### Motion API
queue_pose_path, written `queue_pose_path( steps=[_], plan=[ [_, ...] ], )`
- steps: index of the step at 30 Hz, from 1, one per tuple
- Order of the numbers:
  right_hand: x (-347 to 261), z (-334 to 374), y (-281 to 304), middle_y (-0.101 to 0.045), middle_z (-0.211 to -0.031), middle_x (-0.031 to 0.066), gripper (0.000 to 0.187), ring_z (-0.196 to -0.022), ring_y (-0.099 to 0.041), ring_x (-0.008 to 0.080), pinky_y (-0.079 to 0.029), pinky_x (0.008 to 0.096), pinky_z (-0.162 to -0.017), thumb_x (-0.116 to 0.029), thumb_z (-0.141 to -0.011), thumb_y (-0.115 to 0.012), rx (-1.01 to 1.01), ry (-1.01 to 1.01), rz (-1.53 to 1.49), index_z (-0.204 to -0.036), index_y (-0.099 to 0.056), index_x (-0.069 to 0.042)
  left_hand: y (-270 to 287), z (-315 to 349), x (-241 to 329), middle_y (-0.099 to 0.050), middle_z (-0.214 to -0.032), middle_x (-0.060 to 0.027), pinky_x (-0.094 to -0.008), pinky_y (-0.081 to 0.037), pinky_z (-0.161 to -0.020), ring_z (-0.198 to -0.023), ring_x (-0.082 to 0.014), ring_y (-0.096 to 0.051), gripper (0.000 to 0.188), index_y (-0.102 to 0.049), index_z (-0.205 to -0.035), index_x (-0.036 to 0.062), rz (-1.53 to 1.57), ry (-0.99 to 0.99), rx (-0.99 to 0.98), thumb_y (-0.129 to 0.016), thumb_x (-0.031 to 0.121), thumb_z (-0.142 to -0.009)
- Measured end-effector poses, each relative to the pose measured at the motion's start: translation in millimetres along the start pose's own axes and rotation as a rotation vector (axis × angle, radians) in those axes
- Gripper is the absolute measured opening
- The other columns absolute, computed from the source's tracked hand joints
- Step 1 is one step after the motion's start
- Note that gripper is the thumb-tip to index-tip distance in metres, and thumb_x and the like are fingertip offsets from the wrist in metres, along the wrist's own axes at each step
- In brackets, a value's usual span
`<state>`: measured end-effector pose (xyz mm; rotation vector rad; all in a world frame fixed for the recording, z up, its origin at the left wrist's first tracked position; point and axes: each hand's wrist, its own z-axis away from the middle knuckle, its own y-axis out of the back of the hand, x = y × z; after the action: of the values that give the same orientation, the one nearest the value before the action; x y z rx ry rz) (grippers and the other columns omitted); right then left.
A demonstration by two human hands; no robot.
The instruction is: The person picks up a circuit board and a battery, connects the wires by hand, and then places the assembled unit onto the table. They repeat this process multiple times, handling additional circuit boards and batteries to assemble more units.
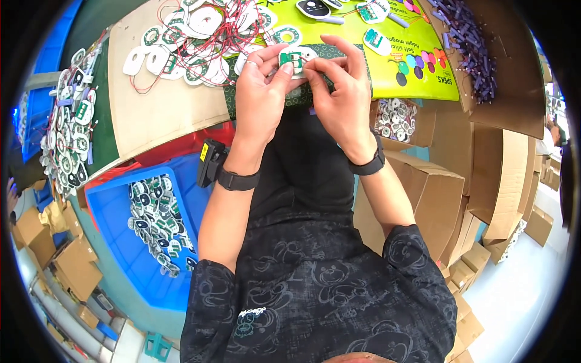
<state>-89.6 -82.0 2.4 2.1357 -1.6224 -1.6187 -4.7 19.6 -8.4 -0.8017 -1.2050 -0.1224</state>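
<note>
Over a dark patterned mat (307, 98) I hold up a small white casing with a green circuit board (295, 58). My left hand (260, 91) grips it from the left, thumb on the near edge and fingers behind. At its right side my right hand (342, 91) is closed in a pinch, thumb and forefinger together. What lies between those two fingertips is too small to make out. Just beyond the hands is a white ring-shaped part (287, 36). To the left lies a heap of white casings with thin red wires (203, 51).
A lime-green printed sheet (433, 85) covers the table's right part, with a few casings on it. Farther right, a cardboard box holds purple cylinders (469, 54). Below left stands a blue bin (112, 224) of assembled boards. Cardboard boxes (423, 187) stack at my right.
</note>
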Motion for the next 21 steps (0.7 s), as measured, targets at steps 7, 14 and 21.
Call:
queue_pose_path(
  steps=[7,14,21],
  plan=[
    [4,0,1,-0.058,-0.124,0.0083,0.012,-0.079,-0.059,0.0197,-0.052,0.0321,-0.073,-0.004,-0.078,-0.076,-0.022,-0.13,-0.099,-0.089,-0.073,-0.003,2,-2,-2,-0.06,-0.124,-0.0195,-0.0373,-0.059,-0.093,-0.108,-0.0234,-0.065,0.031,-0.045,-0.128,-0.0067,-0.022,0.004,0.01,-0.052,-0.003,-0.099],
    [5,-6,5,-0.061,-0.12,0.0085,0.01,-0.078,-0.065,0.0229,-0.055,0.0345,-0.069,0.001,-0.078,-0.073,-0.036,0.014,-0.019,-0.088,-0.073,-0.001,2,-3,0,-0.061,-0.122,-0.0192,-0.0375,-0.059,-0.093,-0.108,-0.0232,-0.065,0.031,-0.045,-0.129,-0.0065,-0.026,-0.013,-0.034,-0.051,-0.003,-0.099],
    [0,-5,1,-0.065,-0.114,0.0079,0.011,-0.077,-0.067,0.0233,-0.055,0.0345,-0.071,0.001,-0.078,-0.071,-0.047,0.077,-0.037,-0.089,-0.072,0.0,1,0,-1,-0.062,-0.121,-0.0166,-0.0344,-0.06,-0.091,-0.106,-0.0196,-0.065,0.028,-0.047,-0.127,-0.0056,-0.028,-0.029,-0.008,-0.051,-0.003,-0.099]
  ],
)
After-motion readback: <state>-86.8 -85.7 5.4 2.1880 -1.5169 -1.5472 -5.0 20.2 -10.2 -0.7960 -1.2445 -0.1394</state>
